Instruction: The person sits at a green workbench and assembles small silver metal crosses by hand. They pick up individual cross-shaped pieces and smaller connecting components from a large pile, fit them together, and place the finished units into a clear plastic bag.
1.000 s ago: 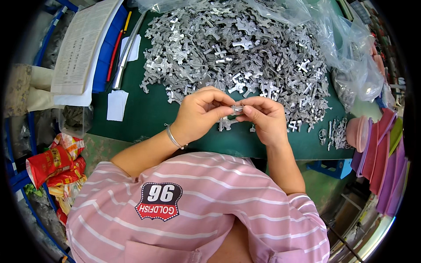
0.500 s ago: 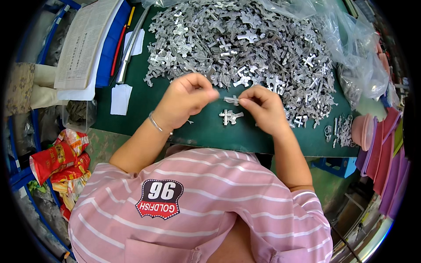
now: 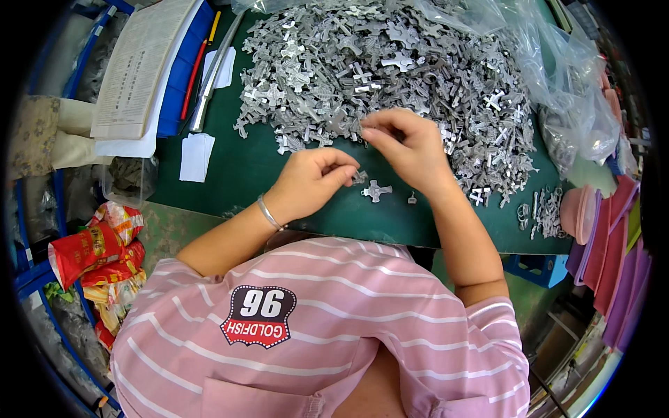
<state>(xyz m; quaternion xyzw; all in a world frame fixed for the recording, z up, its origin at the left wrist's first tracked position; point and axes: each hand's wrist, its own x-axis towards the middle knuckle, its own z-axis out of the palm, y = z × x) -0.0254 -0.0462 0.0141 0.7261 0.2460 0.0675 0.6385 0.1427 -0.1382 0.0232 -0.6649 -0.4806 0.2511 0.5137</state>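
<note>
My left hand [image 3: 313, 182] is closed in a pinch on a small silver metal cross [image 3: 359, 177], partly hidden by the fingertips. My right hand [image 3: 412, 148] reaches to the near edge of a big heap of silver metal crosses [image 3: 334, 83]. Its thumb and forefinger pinch a thin metal piece [image 3: 362, 129], seen edge-on, of a kind I cannot make out. Between the hands and me, a loose cross pendant [image 3: 377, 191] lies flat on the green tabletop [image 3: 313, 221]. A tiny metal bit [image 3: 412, 198] rests to its right.
At the left are a blue tray [image 3: 182, 70] with printed sheets, a red pencil [image 3: 194, 80], a tapered metal rod [image 3: 212, 80] and white cards [image 3: 197, 157]. Clear plastic bags [image 3: 557, 83] drape the right side, near a pile of small metal parts [image 3: 548, 212] and pink bowls [image 3: 580, 209].
My right hand has moved away from me and leftward to the heap's edge. My left hand has drawn nearer to me and now pinches a cross near the loose pendant.
</note>
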